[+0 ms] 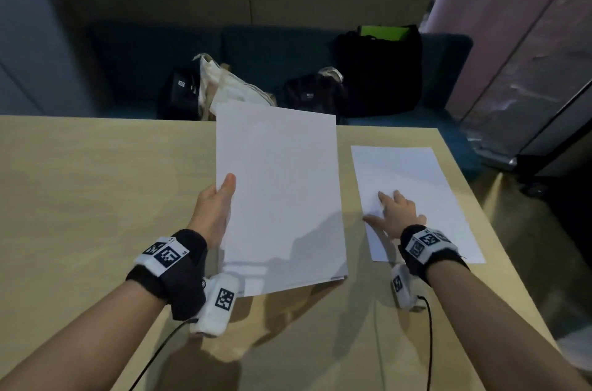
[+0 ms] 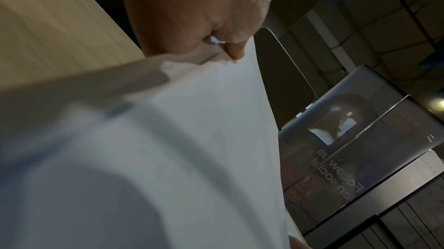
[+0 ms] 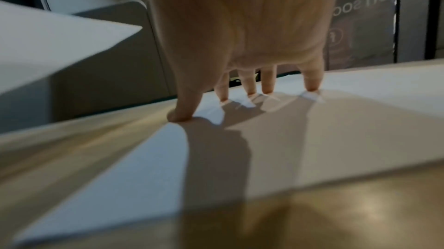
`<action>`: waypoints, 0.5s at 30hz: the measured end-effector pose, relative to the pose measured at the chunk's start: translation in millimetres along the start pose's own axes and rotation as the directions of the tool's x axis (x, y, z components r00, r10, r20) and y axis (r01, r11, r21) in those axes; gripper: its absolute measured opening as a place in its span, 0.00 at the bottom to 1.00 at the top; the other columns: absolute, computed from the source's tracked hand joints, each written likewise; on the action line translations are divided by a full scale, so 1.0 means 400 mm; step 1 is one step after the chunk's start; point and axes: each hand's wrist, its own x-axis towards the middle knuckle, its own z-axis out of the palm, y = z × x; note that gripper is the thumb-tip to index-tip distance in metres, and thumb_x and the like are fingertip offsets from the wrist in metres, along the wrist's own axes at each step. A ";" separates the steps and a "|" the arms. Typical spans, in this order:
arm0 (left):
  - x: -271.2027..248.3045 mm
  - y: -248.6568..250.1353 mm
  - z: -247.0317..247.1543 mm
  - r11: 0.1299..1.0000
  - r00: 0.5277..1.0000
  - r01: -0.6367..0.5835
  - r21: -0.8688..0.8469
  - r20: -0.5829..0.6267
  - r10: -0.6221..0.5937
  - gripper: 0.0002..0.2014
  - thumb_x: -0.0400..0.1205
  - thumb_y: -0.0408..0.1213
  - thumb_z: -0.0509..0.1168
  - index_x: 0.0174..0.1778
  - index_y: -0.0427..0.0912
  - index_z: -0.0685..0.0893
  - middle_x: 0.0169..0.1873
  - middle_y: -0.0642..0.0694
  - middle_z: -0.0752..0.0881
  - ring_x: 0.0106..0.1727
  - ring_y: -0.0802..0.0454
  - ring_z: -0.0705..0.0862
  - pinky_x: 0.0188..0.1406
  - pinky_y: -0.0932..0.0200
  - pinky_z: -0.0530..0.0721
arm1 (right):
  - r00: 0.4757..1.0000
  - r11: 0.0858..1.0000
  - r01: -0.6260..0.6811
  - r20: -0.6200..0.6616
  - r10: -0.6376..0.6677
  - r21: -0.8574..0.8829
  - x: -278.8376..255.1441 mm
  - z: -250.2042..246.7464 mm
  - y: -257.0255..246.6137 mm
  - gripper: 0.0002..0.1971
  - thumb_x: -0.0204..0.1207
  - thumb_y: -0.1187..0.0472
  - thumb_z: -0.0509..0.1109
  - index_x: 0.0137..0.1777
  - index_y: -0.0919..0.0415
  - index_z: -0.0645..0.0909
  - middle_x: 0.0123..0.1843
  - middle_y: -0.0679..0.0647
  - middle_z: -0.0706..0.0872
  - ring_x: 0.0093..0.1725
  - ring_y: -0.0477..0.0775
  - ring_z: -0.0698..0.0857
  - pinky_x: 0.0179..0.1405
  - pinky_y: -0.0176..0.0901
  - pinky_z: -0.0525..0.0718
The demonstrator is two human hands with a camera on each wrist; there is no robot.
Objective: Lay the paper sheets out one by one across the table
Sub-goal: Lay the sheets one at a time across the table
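My left hand point(image 1: 214, 210) pinches paper stack point(image 1: 278, 195) by left edge, raised over table point(image 1: 96, 185) centre. My right hand point(image 1: 396, 212), fingers spread flat, presses single sheet point(image 1: 413, 176) at right. Paper likely light, floppy, slippery; take by edge.

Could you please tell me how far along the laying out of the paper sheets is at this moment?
Done: one sheet lies flat near the table's right edge, the right hand pressing it with spread fingertips. In hand: the left hand grips the remaining stack, held tilted above the table. Left: those sheets, whose count I cannot tell, still need laying out; the middle and left of the table carry none yet. So it looks early.
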 end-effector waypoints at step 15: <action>0.016 -0.012 -0.013 0.998 0.998 -0.062 -0.034 0.024 0.063 0.23 0.85 0.48 0.57 0.69 0.35 0.74 0.67 0.47 0.79 0.71 0.51 0.75 0.73 0.53 0.68 | 0.999 1.000 0.000 -0.033 -0.001 -0.007 0.100 -0.017 0.022 0.34 0.78 0.38 0.56 0.82 0.47 0.52 0.86 0.52 0.49 0.83 0.59 0.53 0.78 0.71 0.55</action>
